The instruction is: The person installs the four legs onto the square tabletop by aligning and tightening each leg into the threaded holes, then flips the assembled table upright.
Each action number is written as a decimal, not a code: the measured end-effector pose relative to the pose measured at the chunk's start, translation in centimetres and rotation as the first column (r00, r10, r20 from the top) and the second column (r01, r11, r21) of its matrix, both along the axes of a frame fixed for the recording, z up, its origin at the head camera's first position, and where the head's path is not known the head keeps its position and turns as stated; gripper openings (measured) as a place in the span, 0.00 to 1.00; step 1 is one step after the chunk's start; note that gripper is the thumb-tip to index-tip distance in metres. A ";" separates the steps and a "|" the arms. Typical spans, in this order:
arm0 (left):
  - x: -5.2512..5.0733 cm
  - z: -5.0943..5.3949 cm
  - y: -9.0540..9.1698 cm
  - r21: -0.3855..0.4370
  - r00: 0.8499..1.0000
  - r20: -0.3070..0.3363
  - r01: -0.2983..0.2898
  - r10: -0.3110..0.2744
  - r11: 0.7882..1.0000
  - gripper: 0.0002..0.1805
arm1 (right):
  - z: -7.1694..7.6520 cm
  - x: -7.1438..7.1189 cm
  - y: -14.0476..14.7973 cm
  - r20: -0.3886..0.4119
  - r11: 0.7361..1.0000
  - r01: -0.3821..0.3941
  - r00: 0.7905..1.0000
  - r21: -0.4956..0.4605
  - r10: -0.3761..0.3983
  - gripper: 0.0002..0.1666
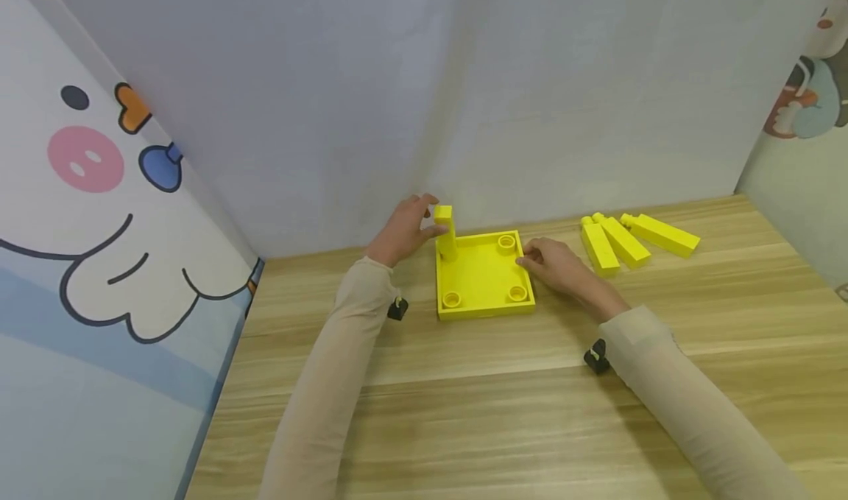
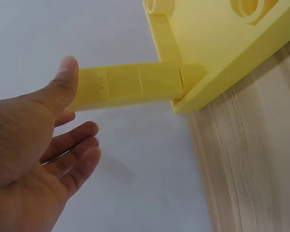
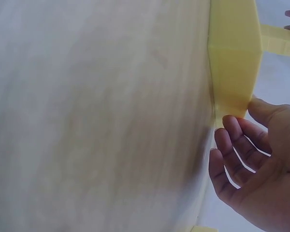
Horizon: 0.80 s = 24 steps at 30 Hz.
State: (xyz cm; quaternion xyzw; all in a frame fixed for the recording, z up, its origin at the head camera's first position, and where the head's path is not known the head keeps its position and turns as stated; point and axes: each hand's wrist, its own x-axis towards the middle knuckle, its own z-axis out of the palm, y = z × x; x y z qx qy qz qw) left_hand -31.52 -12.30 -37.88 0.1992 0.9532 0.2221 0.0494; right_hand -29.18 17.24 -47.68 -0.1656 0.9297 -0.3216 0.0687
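The left hand [image 1: 401,233] pinches a yellow leg [image 1: 448,245] standing in the far left corner of the tray [image 1: 486,312]; the right hand [image 1: 558,266] grips its right edge. Three loose legs [image 1: 623,241] lie farther right.

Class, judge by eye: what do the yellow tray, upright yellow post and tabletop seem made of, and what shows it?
Yellow tray: probably plastic, smooth and fairly matte, judging by its even colour and crisp rim. Upright yellow post: likely plastic too, matte, uniformly coloured with fine lines across its side. Tabletop: wood or wood-look laminate, low in sheen; streaky grain shows, but leaves open which.
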 end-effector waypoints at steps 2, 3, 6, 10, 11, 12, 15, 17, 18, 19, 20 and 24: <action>0.2 0.0 0.2 0.028 0.999 -0.030 -0.025 0.026 0.999 0.33 | 0.2 0.1 0.0 -0.001 1.000 0.000 1.000 0.000 0.000 0.17; 0.4 -0.1 0.4 0.040 0.997 -0.059 -0.042 0.044 0.998 0.33 | 0.3 0.1 0.1 0.000 1.000 0.000 1.000 0.002 0.000 0.17; 0.8 -0.6 1.0 0.073 0.982 -0.154 -0.103 0.113 0.992 0.33 | 0.4 0.1 0.1 0.004 1.000 -0.001 1.000 0.006 0.001 0.18; 1.6 -0.9 1.9 0.092 0.949 -0.233 -0.194 0.211 0.977 0.31 | 0.3 0.1 0.0 0.007 1.000 -0.003 1.000 0.008 0.003 0.19; 1.7 -0.9 2.2 0.095 0.943 -0.236 -0.218 0.235 0.971 0.31 | 0.2 0.1 0.0 0.008 1.000 -0.003 1.000 0.007 0.003 0.18; 1.8 -0.9 2.4 0.095 0.936 -0.242 -0.239 0.255 0.966 0.31 | 0.2 0.1 0.0 0.010 1.000 -0.002 1.000 0.005 0.002 0.18; 1.8 -1.1 3.0 0.085 0.911 -0.276 -0.294 0.306 0.952 0.30 | 0.2 0.1 0.0 0.011 1.000 -0.002 1.000 -0.005 0.002 0.18; 1.6 -1.3 3.3 0.067 0.895 -0.313 -0.313 0.318 0.947 0.29 | 0.2 0.1 0.0 0.012 1.000 0.001 1.000 -0.009 -0.001 0.18; 1.5 -1.4 3.4 0.061 0.888 -0.329 -0.319 0.320 0.946 0.28 | 0.2 0.1 0.0 0.011 1.000 0.001 1.000 -0.009 -0.001 0.18; 1.4 -1.5 3.5 0.057 0.882 -0.344 -0.322 0.321 0.945 0.28 | 0.2 0.1 0.0 0.010 1.000 0.002 1.000 -0.009 -0.002 0.17; 1.3 -1.6 3.5 0.055 0.878 -0.354 -0.324 0.322 0.944 0.29 | 0.2 0.1 0.0 0.008 1.000 0.000 1.000 -0.009 0.000 0.17; 1.1 -1.5 3.6 0.061 0.877 -0.356 -0.323 0.323 0.945 0.30 | 0.3 0.2 0.0 0.009 1.000 -0.002 1.000 -0.009 0.002 0.18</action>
